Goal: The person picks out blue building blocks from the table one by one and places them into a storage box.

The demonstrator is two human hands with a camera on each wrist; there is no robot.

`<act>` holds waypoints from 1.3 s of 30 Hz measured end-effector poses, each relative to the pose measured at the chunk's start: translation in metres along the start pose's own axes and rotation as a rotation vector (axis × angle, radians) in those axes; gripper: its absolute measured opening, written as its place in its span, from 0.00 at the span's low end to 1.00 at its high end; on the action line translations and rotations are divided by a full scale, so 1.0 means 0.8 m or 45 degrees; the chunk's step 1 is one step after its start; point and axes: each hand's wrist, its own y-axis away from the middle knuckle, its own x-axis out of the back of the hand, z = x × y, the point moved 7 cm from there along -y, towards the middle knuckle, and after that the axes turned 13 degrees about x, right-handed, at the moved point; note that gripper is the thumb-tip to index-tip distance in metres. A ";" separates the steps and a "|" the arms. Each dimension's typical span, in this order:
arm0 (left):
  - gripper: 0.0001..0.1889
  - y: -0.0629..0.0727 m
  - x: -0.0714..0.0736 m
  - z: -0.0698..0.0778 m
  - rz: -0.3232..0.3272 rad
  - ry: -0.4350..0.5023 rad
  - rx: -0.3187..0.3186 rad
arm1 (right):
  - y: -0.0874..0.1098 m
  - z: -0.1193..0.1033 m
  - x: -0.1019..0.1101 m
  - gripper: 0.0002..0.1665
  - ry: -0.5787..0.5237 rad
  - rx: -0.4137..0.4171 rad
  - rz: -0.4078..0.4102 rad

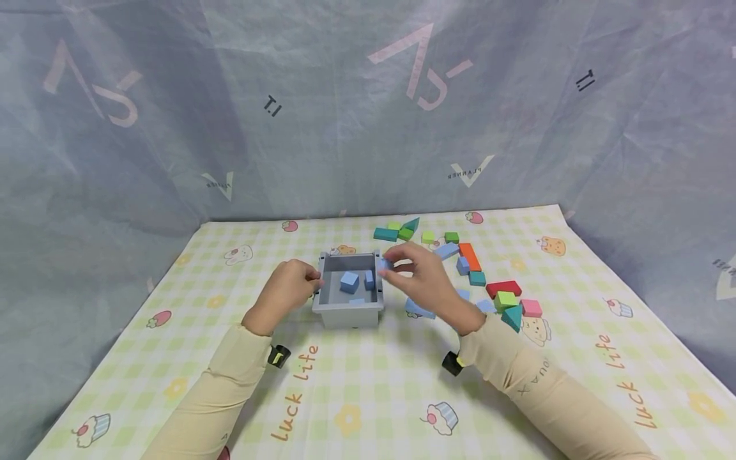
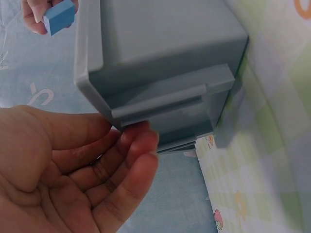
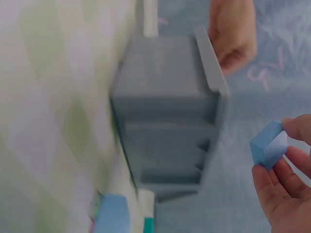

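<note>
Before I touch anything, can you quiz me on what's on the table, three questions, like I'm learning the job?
1. Multiple choice: Which hand pinches the raised blue block? A) left B) right
2. True or false: The pink block lies inside the gray bin.
3. Fill in the blank: In the head view, the loose blocks showing inside the bin are all the colour ____.

Key:
1. B, the right hand.
2. False; the pink block is on the checked tablecloth, outside the bin.
3. Blue.
</note>
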 end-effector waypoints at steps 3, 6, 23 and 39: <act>0.09 0.000 0.000 0.000 0.002 0.001 -0.002 | 0.005 -0.004 -0.017 0.13 -0.040 0.009 -0.039; 0.11 0.001 0.000 0.001 0.000 0.001 -0.003 | 0.010 -0.007 -0.031 0.12 -0.027 0.015 -0.118; 0.08 0.002 0.001 0.003 0.004 -0.014 0.008 | 0.013 -0.010 -0.040 0.09 0.009 0.026 -0.218; 0.07 0.000 0.000 0.002 0.004 -0.014 0.009 | 0.003 0.008 -0.007 0.13 0.216 -0.003 -0.294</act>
